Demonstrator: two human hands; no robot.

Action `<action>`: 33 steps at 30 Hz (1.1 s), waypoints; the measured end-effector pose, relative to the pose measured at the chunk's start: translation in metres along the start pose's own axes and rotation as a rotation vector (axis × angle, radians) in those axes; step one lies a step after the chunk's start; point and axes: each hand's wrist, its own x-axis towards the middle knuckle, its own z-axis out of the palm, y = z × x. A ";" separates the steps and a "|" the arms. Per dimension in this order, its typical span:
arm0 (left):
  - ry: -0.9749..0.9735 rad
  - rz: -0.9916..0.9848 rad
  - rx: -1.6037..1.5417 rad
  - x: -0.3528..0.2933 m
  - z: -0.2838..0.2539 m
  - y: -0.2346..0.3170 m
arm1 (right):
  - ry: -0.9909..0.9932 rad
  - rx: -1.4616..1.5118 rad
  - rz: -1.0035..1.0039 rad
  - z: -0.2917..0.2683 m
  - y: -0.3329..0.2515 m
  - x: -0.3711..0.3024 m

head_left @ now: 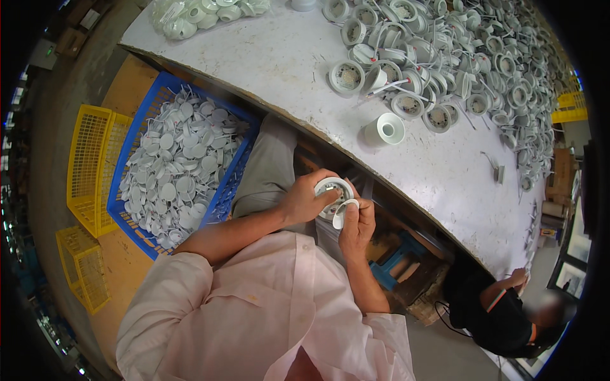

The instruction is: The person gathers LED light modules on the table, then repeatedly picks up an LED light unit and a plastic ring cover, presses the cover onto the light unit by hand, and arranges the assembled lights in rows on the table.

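Above my lap, my left hand grips a round white lamp housing, its thumb pressed inside the cup. Small parts show within the housing, too fine to make out. Between the thumb and fingers of my right hand is a small white round cap, held against the housing's near rim. On the table close to my hands stands a white cup-shaped piece with a hole in its middle.
A blue basket full of white discs with stems stands to my left, yellow baskets beyond it. White housings with wires heap on the table, beside a bag of white parts. Another person sits at right.
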 end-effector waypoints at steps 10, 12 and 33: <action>-0.438 0.044 -0.572 -0.004 -0.007 -0.007 | 0.150 0.115 0.143 -0.002 0.002 0.005; -0.488 0.044 -0.549 -0.001 -0.012 -0.006 | 0.173 0.102 0.091 0.001 -0.002 0.009; -0.254 0.007 -0.617 0.005 -0.001 -0.016 | 0.173 -0.485 -0.217 0.000 0.005 0.029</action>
